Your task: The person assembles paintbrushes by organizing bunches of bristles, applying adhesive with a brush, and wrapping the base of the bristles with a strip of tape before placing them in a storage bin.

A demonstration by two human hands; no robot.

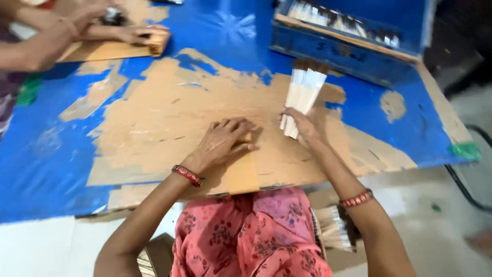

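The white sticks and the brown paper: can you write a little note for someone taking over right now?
Left hand: fingers curled, pressing flat on the brown paper sheet at the table's near edge.
Right hand: fingers closed on a fanned bundle of white sticks, held just above the table.
More sticks sit in the blue box beyond.
Done: one bundle picked up.
Left: bundle not yet on the paper; paper still unrolled.

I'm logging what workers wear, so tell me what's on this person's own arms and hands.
Both arms are bare, with no sleeves or gloves showing. The left hand has a red beaded bangle at the wrist. The right hand has a paler red patterned bangle on its wrist. No rings are clearly visible.
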